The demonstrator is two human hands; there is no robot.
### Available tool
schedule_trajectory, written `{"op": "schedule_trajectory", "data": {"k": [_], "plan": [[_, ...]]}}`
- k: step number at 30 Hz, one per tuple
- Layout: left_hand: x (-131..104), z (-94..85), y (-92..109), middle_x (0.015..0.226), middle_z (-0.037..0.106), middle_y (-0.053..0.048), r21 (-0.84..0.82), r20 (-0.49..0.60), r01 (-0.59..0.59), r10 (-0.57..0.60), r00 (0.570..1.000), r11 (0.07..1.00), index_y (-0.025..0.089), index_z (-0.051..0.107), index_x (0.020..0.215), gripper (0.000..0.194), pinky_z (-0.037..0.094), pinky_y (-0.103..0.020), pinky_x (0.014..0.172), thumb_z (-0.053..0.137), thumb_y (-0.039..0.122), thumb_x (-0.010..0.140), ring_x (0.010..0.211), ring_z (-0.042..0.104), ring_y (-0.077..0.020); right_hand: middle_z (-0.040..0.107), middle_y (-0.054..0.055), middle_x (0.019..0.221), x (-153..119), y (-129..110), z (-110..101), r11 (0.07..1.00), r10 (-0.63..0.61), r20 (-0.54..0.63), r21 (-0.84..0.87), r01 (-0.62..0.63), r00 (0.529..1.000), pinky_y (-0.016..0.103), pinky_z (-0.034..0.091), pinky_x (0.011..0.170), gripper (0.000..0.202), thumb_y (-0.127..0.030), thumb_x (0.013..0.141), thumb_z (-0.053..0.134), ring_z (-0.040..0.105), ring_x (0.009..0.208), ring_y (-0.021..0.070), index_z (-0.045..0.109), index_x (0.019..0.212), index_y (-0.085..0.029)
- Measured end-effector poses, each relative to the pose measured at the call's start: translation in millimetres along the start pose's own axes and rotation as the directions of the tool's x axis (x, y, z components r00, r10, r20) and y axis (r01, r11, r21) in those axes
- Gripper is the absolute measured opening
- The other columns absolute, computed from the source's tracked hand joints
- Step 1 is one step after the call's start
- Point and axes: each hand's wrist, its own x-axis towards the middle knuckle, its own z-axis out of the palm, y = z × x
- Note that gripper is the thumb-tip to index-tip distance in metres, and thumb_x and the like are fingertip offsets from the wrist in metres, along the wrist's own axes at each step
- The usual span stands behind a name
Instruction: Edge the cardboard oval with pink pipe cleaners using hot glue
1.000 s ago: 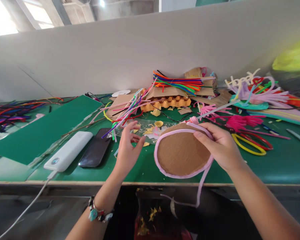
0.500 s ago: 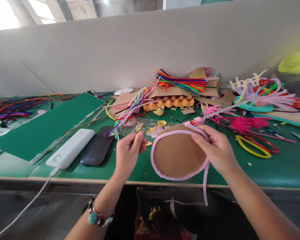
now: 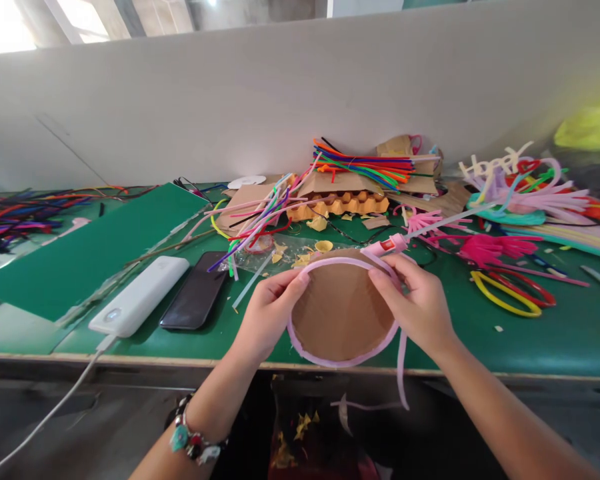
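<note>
A round brown cardboard disc (image 3: 345,310) is held tilted above the front of the table. Along its edge runs a pale pink pipe cleaner (image 3: 336,363), whose loose tail hangs down at the right. My left hand (image 3: 273,310) pinches the disc's upper left rim between thumb and fingers. At the upper right rim, my right hand (image 3: 417,297) grips the disc, thumb on the front and fingers behind. Just behind that hand lies a pink glue gun (image 3: 387,245) with a clear glue stick sticking out of it.
A white power bank (image 3: 140,297) with a cable and a black phone (image 3: 195,290) lie at the left, near a green board (image 3: 95,253). Bundled pipe cleaners (image 3: 365,163) and an orange egg carton (image 3: 340,205) stand at the back. Pink pipe-cleaner bunches (image 3: 497,250) lie right.
My left hand has come to the disc and closed on its upper left rim. The disc has shifted slightly left, and a clear stick behind my left hand now shows.
</note>
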Motion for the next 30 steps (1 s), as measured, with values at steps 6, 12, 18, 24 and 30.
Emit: {"op": "schedule_trajectory", "data": {"k": [6,12,18,24,30], "plan": [[-2.6,3.2,2.0,0.068,0.070,-0.003,0.136,-0.106,-0.124,0.138,0.985,0.983,0.016,0.072,0.074,0.021,0.050,-0.025,0.063,0.055,0.028,0.071,0.075,0.064,-0.0200,0.062,0.002,0.072,2.4,10.1,3.2,0.928,-0.291,-0.083,-0.267,0.261,0.953,0.025,0.045,0.060,0.009,-0.024,0.080,0.051,0.057,0.065,0.0132,0.057,0.086,-0.020],[-5.4,4.2,6.7,0.066,0.071,-0.001,0.257,-0.131,-0.177,0.216,0.968,0.950,0.016,0.073,0.071,0.021,0.048,-0.021,0.052,0.053,0.022,0.069,0.061,0.064,-0.0174,0.065,0.005,0.086,4.4,6.0,2.2,0.749,-0.564,-0.104,-0.483,0.454,0.819,0.032,0.048,0.080,0.027,-0.009,0.076,0.051,0.061,0.083,0.0183,0.055,0.100,-0.021],[-13.4,7.4,10.4,0.065,0.071,0.000,0.410,-0.105,-0.276,0.346,0.932,0.869,0.016,0.074,0.079,0.024,0.045,-0.019,0.046,0.051,0.019,0.073,0.055,0.062,-0.0157,0.064,0.006,0.079,-3.0,-24.3,-2.3,0.721,-0.586,-0.065,-0.495,0.484,0.807,0.028,0.047,0.067,0.022,-0.008,0.075,0.051,0.061,0.074,0.0168,0.056,0.094,-0.018],[-17.4,7.7,11.7,0.070,0.073,-0.002,0.527,-0.025,-0.436,0.526,0.850,0.730,0.014,0.073,0.082,0.024,0.046,-0.016,0.049,0.051,0.013,0.075,0.054,0.063,-0.0123,0.061,-0.002,0.060,-15.2,-50.9,0.2,0.798,-0.527,0.001,-0.344,0.495,0.850,0.021,0.039,0.052,0.009,-0.014,0.082,0.049,0.054,0.052,0.0075,0.057,0.080,-0.018],[-16.9,7.0,11.0,0.075,0.073,-0.006,0.575,0.018,-0.522,0.629,0.777,0.629,0.008,0.071,0.084,0.023,0.049,-0.012,0.057,0.050,0.007,0.075,0.061,0.066,-0.0111,0.056,-0.002,0.056,-31.0,-58.9,8.2,0.749,-0.605,0.054,-0.300,0.591,0.794,0.025,0.035,0.048,0.009,-0.012,0.082,0.048,0.050,0.052,0.0093,0.057,0.086,-0.013]]}}
